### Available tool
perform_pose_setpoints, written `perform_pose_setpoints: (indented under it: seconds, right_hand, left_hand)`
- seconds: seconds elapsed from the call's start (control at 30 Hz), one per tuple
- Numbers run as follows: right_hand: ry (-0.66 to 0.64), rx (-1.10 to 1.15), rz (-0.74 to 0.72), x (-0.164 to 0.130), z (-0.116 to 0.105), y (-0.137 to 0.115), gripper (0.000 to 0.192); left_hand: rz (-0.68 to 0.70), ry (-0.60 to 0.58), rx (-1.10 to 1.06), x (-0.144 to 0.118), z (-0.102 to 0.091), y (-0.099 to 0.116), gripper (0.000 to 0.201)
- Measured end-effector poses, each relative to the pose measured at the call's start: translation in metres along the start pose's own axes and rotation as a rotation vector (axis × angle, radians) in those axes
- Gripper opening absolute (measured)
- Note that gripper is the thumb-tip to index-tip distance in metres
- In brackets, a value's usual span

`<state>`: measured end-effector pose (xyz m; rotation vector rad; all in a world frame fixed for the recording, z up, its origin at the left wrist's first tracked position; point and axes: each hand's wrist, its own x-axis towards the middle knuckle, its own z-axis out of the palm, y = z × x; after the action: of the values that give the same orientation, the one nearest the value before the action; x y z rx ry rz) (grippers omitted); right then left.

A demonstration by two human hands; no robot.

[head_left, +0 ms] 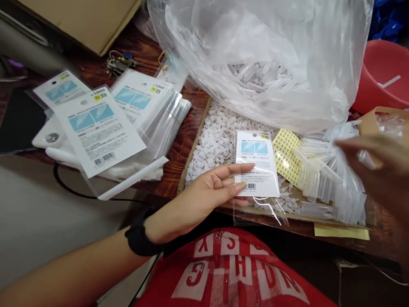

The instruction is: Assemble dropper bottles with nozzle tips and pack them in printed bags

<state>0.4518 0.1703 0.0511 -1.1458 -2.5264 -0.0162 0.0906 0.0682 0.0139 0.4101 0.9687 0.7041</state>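
Over the tray's point(183, 178) near edge, the packet point(260, 181), likely light, slippery, best gripped by its card point(265, 165), is pinched in the left hand point(211, 187); the right hand's point(380, 166) state cannot be told.

On the dark wooden bench point(191, 138), I see a shallow brown cardboard tray point(183, 181) to the right of a pile of white rectangular cards in clear sleeves point(105, 136). Small white plastic pieces point(220, 128) lie in the tray's left, narrow translucent plastic strips point(347, 192) in its right, a yellow dotted sheet point(286, 153) between. A large clear plastic bag point(326, 55) rests across its back, left of a round red bowl point(369, 85).
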Motion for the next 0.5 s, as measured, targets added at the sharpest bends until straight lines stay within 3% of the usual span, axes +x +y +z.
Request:
perform_pose_setpoints:
  seconds: [0.03,0.07,0.1,0.17,0.3,0.5]
  right_hand:
    - [-0.039,0.013,-0.061,-0.012,0.007,-0.033,0.044]
    - [-0.018,0.043,-0.214,-0.022,0.014,-0.061,0.048]
    - [-0.030,0.035,-0.250,-0.030,0.021,-0.083,0.051]
    - [0.027,0.019,-0.311,-0.043,0.032,-0.108,0.050]
    - [0.114,0.023,-0.344,-0.059,0.038,-0.119,0.037]
    - [0.064,0.071,-0.375,-0.079,0.035,-0.127,0.034]
  left_hand:
    - [0.003,-0.007,-0.009,0.000,0.002,-0.001,0.051]
    - [0.004,-0.016,-0.019,-0.001,0.004,-0.003,0.050]
    - [0.004,-0.028,-0.029,-0.001,0.006,-0.005,0.047]
    - [0.000,-0.060,-0.044,-0.002,0.008,-0.010,0.043]
    - [-0.018,-0.114,-0.027,-0.007,0.008,-0.026,0.052]
    - [-0.091,-0.095,-0.070,-0.019,0.004,-0.045,0.058]
